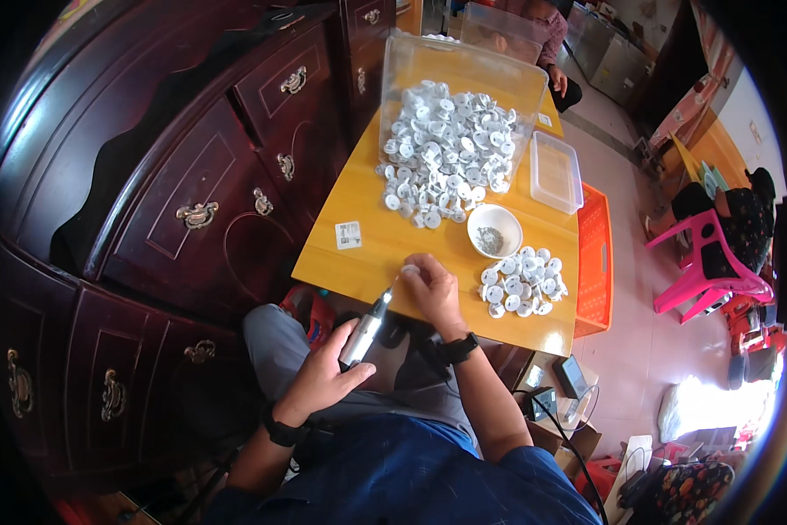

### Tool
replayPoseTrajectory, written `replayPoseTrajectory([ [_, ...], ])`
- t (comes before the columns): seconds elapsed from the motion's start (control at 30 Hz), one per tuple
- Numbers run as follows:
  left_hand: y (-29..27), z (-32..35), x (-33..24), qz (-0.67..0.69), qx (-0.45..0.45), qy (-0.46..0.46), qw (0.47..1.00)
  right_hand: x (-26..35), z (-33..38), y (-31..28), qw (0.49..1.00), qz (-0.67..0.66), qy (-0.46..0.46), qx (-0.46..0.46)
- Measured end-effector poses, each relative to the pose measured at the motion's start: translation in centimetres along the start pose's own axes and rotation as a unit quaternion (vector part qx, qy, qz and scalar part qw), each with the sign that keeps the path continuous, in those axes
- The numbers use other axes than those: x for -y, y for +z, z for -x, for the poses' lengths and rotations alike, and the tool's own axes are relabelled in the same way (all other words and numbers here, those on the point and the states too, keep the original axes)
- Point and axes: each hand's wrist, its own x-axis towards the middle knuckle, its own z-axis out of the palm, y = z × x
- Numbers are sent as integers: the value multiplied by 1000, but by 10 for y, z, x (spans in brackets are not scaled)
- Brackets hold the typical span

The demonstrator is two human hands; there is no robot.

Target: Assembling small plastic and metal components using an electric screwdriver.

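My left hand (pixel 325 374) is wrapped round a silver electric screwdriver (pixel 364 334), its tip angled up and away from me. At the table's near edge, my right hand (pixel 435 293) pinches a small white plastic part (pixel 409 270). The screwdriver's tip is close to this part; whether they touch I cannot tell. Just beyond the right hand stands a white bowl (pixel 509 217) with small metal screws (pixel 490 240) in it. Right of that hand lies a loose group of round white plastic parts (pixel 522 282).
A large clear bin (pixel 450 57) lies tipped toward me, many white parts spilling onto the yellow table (pixel 345 197). Beside it are a shallow clear container (pixel 555 175) and an orange crate (pixel 593 262). Dark wooden drawers (pixel 175 184) line the left. Two people sit farther off, one on a pink chair (pixel 709 254).
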Motion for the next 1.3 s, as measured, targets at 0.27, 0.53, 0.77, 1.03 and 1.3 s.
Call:
replayPoseTrajectory([
  [0.27, 6, -10, 1, -10, 12, -22, 1000, 0, 4, -1, 1000, -20, 13, -5],
  [0.53, 6, -16, -2, -19, 28, -54, 998, 5, 4, -4, 1000, 4, 2, -2],
  [0.77, 10, -19, -1, -30, 25, -47, 998, 1, 5, -3, 999, 0, -29, -14],
  [1.03, 11, -21, 1, -30, 24, -62, 997, 2, 5, -4, 999, 3, -33, -8],
  [1.3, 10, -21, 4, -27, 29, -59, 997, 2, 5, -3, 999, 10, -42, -10],
])
